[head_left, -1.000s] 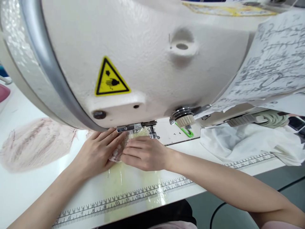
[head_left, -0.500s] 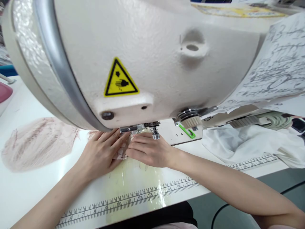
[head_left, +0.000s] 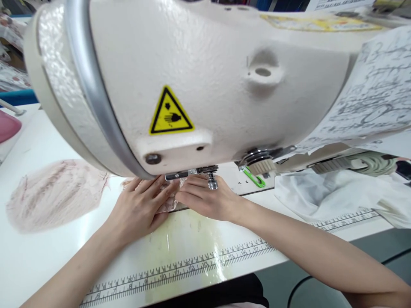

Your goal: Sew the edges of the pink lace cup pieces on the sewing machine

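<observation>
A pale, lacy piece of fabric (head_left: 167, 206) lies on the machine bed between my hands, partly covered by them. My left hand (head_left: 139, 207) rests flat on it, fingers stretched forward and slightly apart. From the right, my right hand (head_left: 210, 197) grips the fabric's edge with bent, closed fingers; the fingertips are partly hidden. Both hands are low under the head of a white sewing machine (head_left: 224, 102). The metal thread tensioner (head_left: 212, 182) hangs just in front of my right hand and hides part of it. Needle and presser foot cannot be made out.
A sheer pinkish fabric piece (head_left: 58, 196) lies at the left. Behind my right hand is a green thread snipper (head_left: 253, 177). White cloth (head_left: 308, 194) lies at the right, below handwritten paper (head_left: 369, 90). A printed ruler (head_left: 192, 268) runs along the table's front edge.
The view has shifted slightly, so the machine sits a little further right and lower. Both hands stay at the fabric, and less of it shows in front of my right fingers.
</observation>
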Available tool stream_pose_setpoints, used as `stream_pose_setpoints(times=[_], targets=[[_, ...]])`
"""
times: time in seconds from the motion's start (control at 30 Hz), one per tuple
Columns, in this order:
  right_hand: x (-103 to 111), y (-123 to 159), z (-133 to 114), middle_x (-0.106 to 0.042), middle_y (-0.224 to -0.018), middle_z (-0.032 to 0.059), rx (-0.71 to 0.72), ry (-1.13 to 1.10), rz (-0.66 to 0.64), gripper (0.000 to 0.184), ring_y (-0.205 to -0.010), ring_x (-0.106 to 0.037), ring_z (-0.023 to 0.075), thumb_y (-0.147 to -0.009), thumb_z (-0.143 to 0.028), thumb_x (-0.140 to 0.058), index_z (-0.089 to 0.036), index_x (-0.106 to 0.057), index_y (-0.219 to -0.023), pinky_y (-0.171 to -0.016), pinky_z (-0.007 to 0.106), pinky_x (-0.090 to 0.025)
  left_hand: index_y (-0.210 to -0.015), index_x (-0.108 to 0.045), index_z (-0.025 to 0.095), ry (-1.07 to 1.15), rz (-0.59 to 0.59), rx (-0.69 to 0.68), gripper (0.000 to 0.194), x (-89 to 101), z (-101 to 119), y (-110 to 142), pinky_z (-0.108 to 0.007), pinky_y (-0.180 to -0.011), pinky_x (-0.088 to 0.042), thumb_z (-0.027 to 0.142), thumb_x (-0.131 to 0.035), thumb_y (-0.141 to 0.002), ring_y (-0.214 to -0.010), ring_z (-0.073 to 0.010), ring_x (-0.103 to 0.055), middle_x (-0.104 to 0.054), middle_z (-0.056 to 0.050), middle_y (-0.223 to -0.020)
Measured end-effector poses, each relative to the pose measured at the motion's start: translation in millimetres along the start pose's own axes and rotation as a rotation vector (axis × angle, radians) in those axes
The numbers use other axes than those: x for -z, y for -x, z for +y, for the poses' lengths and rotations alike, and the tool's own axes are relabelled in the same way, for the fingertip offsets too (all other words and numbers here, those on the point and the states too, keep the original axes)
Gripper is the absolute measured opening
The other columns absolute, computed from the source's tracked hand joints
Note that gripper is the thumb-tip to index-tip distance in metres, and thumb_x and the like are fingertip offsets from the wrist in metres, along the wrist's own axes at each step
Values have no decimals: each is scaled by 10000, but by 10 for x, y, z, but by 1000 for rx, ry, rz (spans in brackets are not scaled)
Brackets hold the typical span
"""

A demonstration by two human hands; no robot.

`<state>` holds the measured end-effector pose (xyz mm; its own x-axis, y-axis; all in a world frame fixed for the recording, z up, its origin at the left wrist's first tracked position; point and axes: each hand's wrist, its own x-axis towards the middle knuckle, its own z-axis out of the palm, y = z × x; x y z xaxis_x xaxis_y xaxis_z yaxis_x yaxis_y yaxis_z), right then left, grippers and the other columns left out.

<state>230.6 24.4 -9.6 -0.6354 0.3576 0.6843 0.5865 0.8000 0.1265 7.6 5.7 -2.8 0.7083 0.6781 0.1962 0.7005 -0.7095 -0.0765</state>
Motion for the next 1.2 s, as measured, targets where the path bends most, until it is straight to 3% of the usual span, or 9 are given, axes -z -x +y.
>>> stream_pose_setpoints(times=[0.1, 0.37, 0.57, 0.67, 0.87, 1.0, 1.2], targets=[[37, -33, 10, -591, -665, -93, -8, 82, 4, 230, -552, -400, 71, -874, -38, -493, -205, -554, -727, -478, 280, -274, -1397, -472, 188, -33, -3, -12, 523, 16, 11, -10, -476, -837, -477, 356, -463, -901, -1019, -316, -634, -617, -152, -1277], [82, -35, 81, -635, -752, -73, -10, 102, -77, 223, -564, -431, 75, -890, -47, -488, -215, -590, -784, -437, 279, -229, -1294, -563, 153, -83, 41, -72, 447, 54, 14, -31, -496, -841, -483, 326, -495, -887, -943, -312, -645, -644, -170, -1220], [6, 45, 96, -659, -809, -64, 12, 94, -105, 262, -557, -413, 79, -844, -7, -478, -231, -613, -863, -423, 287, -186, -1227, -591, 141, -28, 226, -161, 333, 90, 30, -54, -414, -925, -467, 222, -519, -913, -1086, -252, -625, -659, -96, -1233], [-59, 80, 103, -664, -842, -72, 53, 3, -82, 276, -612, -462, 64, -864, -9, -461, -239, -614, -884, -445, 244, -250, -1168, -612, 159, -30, 272, -146, 280, 97, 10, -48, -368, -897, -475, 163, -531, -900, -1031, -213, -648, -698, -64, -1159], [-64, 95, 37, -679, -818, -61, 28, -138, -91, 255, -784, -567, 67, -877, 0, -468, -197, -628, -849, -515, 226, -339, -1011, -636, 115, -114, 263, -59, 176, 109, -37, -25, -369, -797, -482, 154, -564, -855, -894, -239, -667, -726, -101, -1017], [-86, 102, 16, -703, -851, -48, 5, -227, -117, 246, -865, -600, 81, -896, -20, -480, -199, -647, -883, -639, 214, -429, -963, -636, 127, -166, 245, 41, 157, 102, -23, -20, -375, -721, -462, 152, -544, -838, -847, -261, -646, -719, -96, -894], [-185, 98, 34, -708, -920, -36, 34, -259, -157, 229, -946, -607, 96, -907, -41, -495, -199, -660, -915, -817, 246, -487, -977, -634, 137, -240, 214, 116, 203, 70, -27, -4, -382, -668, -430, 137, -519, -810, -831, -279, -627, -712, -110, -892]])
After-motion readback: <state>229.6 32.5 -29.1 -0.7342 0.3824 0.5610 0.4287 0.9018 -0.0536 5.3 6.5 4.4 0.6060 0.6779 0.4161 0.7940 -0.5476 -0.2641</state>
